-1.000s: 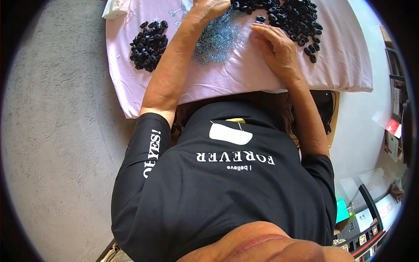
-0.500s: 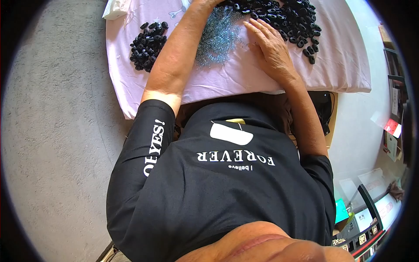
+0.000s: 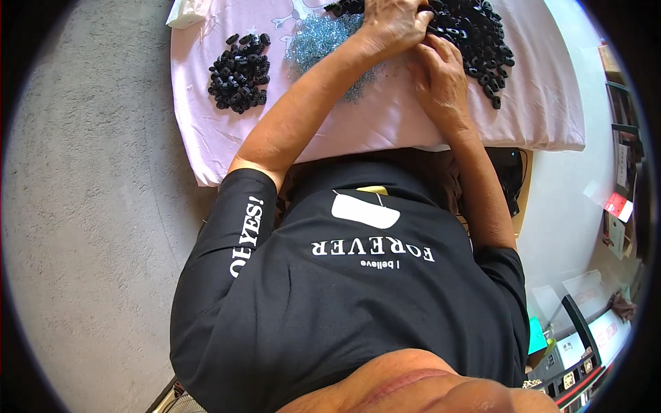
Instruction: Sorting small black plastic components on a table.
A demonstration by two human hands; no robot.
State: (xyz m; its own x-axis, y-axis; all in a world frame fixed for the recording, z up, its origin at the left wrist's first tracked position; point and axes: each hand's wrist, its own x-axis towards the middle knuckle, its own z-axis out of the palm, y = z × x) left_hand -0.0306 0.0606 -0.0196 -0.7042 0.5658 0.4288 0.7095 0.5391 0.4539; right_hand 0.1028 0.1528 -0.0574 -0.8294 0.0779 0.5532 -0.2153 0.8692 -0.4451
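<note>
At the table's far side my left hand [image 3: 398, 26] reaches across, thumb and fingers pinched on a small black plastic piece that shows only in part. Close beside it, my right hand [image 3: 442, 77] has its fingers bent inward, and whatever they hold is hidden. Under and beside my left wrist lies a heap of fine bluish, shiny bits [image 3: 315, 43] that look like small springs. A large pile of small black plastic pieces [image 3: 475, 38] spreads past my right hand. Another pile of ribbed black pieces [image 3: 239, 77] sits left of my left forearm.
The table wears a pale pink cloth [image 3: 344, 131] whose near edge hangs in front of my body. A white box-like object [image 3: 186, 12] stands at its far left corner. Grey floor [image 3: 96, 172] lies to the left; shelves with boxes [image 3: 620, 206] line the right side.
My left hand has moved right, toward my right hand, uncovering more of the bluish heap. My right hand's fingers, stretched flat on the cloth before, are now bent in near the left hand.
</note>
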